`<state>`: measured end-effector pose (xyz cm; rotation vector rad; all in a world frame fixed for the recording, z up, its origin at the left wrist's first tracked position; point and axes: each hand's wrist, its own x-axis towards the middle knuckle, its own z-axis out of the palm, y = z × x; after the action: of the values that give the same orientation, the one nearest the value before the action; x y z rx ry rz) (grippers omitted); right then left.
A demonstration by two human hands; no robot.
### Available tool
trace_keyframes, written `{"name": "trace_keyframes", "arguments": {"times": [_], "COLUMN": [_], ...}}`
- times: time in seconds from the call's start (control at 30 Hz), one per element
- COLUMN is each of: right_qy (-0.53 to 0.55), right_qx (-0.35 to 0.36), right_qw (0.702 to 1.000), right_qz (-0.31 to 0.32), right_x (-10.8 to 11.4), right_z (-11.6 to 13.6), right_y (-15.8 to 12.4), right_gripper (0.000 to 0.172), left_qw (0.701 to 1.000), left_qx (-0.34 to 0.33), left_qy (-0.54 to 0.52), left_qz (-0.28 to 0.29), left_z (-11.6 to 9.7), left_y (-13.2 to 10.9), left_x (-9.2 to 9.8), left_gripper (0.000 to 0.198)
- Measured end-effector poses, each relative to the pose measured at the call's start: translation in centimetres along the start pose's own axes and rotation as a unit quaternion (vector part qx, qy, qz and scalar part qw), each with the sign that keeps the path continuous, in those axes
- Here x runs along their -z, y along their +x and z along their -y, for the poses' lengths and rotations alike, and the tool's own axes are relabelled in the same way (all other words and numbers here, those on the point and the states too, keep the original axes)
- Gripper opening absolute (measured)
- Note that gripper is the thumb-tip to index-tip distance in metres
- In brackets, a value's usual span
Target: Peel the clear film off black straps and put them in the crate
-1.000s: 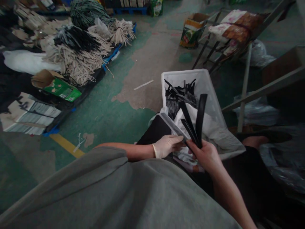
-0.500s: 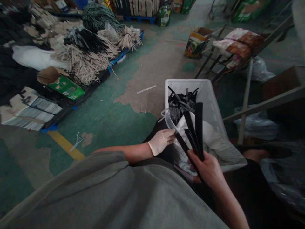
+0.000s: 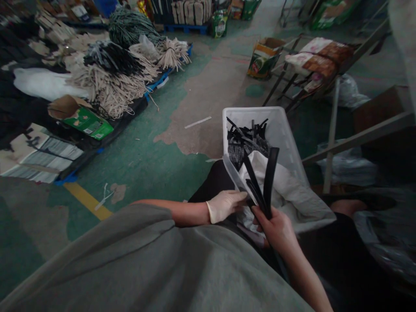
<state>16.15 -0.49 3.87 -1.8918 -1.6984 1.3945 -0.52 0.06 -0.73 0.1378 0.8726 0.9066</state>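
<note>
Several flat black strips (image 3: 270, 177) fan upward out of my right hand (image 3: 278, 227), which is wrapped round their lower part, in front of the white plastic bin (image 3: 294, 134). My left hand (image 3: 225, 205), in a pale glove, is closed with its fingertips at a dark strip just left of the right hand. A translucent curved edge (image 3: 231, 171) runs down toward the left fingers; I cannot tell whether it belongs to the bin. More black strips (image 3: 242, 141) lie in the bin's far part. Whitish cloth (image 3: 289, 190) drapes over its near part.
Left on the floor is a blue pallet (image 3: 159, 80) heaped with beige cords (image 3: 113, 93), with an open green carton (image 3: 87, 119) nearby. To the right stand a metal frame (image 3: 331, 138) and a patterned cushion (image 3: 321, 54). A green-and-yellow box (image 3: 263, 60) stands farther back.
My left hand has moved down and right, closer to the right hand, along the dark strip. The strips in my right hand have dipped slightly. A white loop by the bin's rim no longer shows.
</note>
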Motion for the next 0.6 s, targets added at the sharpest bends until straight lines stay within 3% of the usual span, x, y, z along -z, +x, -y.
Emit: {"name": "trace_keyframes", "arguments": {"times": [0.1, 0.2, 0.27, 0.47, 0.6], "right_qy": [0.011, 0.042, 0.045, 0.067, 0.132], "right_qx": [-0.004, -0.026, -0.038, -0.031, -0.017], "right_qw": [1.0, 0.998, 0.997, 0.997, 0.991], "right_qz": [0.01, 0.047, 0.043, -0.014, 0.005], "right_x": [0.4, 1.2, 1.5, 0.6, 1.6], "right_z": [-0.2, -1.5, -2.3, -1.2, -1.1], "right_y": [-0.1, -1.1, -1.8, -1.2, -2.9], "right_gripper": [0.041, 0.043, 0.042, 0.038, 0.051], "left_qw": [1.0, 0.998, 0.997, 0.996, 0.996], "left_qx": [0.017, -0.039, -0.042, 0.081, 0.087], "left_qy": [0.005, -0.018, -0.019, 0.024, 0.007], "left_qz": [0.02, -0.048, -0.062, 0.013, -0.022], "left_z": [0.3, -1.3, -2.1, 0.9, 0.1], "left_y": [0.4, 0.9, 1.0, 0.4, 0.7], "left_x": [-0.3, -0.2, -0.1, -1.1, -1.1], "left_gripper": [0.045, 0.036, 0.033, 0.031, 0.017]}}
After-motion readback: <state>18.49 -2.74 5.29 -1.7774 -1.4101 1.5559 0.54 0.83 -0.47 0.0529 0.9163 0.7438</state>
